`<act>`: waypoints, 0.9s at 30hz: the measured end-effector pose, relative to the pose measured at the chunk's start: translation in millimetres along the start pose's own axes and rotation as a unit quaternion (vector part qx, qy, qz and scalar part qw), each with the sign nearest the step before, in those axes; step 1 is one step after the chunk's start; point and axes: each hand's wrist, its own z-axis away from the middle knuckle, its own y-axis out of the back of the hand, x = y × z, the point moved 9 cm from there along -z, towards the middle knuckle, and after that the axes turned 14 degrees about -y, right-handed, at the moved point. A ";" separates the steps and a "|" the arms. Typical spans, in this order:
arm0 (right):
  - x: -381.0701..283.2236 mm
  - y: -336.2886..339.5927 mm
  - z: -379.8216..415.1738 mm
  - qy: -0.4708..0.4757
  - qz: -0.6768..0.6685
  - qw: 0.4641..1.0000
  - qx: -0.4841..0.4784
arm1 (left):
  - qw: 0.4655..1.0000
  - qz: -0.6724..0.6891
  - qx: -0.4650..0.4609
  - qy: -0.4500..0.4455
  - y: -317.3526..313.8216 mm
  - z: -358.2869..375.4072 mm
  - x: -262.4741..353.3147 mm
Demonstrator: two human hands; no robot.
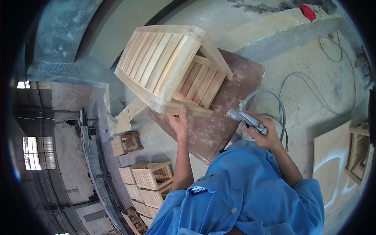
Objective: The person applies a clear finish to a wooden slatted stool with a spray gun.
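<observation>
A pale slatted wooden stool [152,62] with a lower slatted shelf is tilted over a brown, worn board [244,84]. My left hand [180,124] grips the stool's near edge, thumb on the outer face and the other fingers partly hidden beneath the wood. In my right hand [261,131] is a silver spray gun [250,120], its nozzle pointing left toward the stool's lower end, apart from the wood. A grey hose [263,92] loops up from the gun and curves back behind my hand.
Stacked slatted stools [150,178] stand at lower left, with one single stool [127,143] above them. Another stool [358,152] is at far right by a pale board [329,164]. A thin hose [309,78] trails across the floor. A red cloth [308,13] lies on a concrete ledge [270,33].
</observation>
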 end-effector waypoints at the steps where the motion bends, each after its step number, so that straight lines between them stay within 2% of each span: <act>1: -24.8 -1.4 5.5 0.051 -0.021 0.998 -0.011 | 1.000 0.024 0.006 0.014 -1.3 0.9 -1.3; 3: -53.8 -7.4 14.0 0.126 -0.048 0.990 -0.034 | 0.998 0.056 0.008 0.026 -3.6 3.5 4.4; 4: -62.0 -6.5 15.2 0.130 -0.046 0.990 -0.027 | 0.997 0.059 0.011 0.048 -3.6 4.2 5.4; 6: -82.0 -14.6 20.9 0.162 -0.048 0.982 -0.087 | 0.995 0.069 0.011 0.065 -6.0 2.6 8.0; 8: -90.4 -8.3 23.3 0.178 -0.051 0.981 -0.064 | 0.994 0.086 0.018 0.066 -5.4 2.6 6.7; 10: -92.3 15.4 22.4 0.177 -0.076 0.981 0.029 | 0.995 0.074 0.008 0.061 -3.5 2.3 7.4; 11: -92.3 24.1 22.7 0.182 -0.077 0.980 0.032 | 0.997 0.059 0.006 0.053 -2.3 1.6 7.5; 13: -84.1 57.1 22.1 0.161 -0.053 0.981 0.095 | 0.998 0.046 0.004 0.041 -1.2 0.2 6.1; 14: -83.9 65.5 23.3 0.162 -0.055 0.980 0.098 | 0.998 0.048 0.002 0.049 -0.5 1.3 4.1; 17: -79.8 96.2 28.6 0.157 -0.010 0.966 0.205 | 0.997 0.043 -0.005 0.057 -1.0 0.8 2.9; 21: -77.8 97.4 29.3 0.181 -0.027 0.960 0.212 | 0.997 0.025 -0.013 0.067 2.1 3.3 2.0; 23: -79.4 75.5 26.0 0.154 -0.075 0.982 0.081 | 0.998 0.021 -0.008 0.053 3.3 4.9 -0.9; 24: -75.7 71.5 25.4 0.153 -0.078 0.982 0.083 | 0.999 0.020 0.001 0.039 5.3 5.2 -0.4; 26: -77.7 43.5 27.1 0.217 -0.049 0.975 -0.028 | 0.999 0.014 0.001 0.036 8.0 7.1 -0.1; 27: -81.6 47.0 28.1 0.218 -0.051 0.974 -0.025 | 0.999 0.011 0.005 0.035 9.2 6.9 1.9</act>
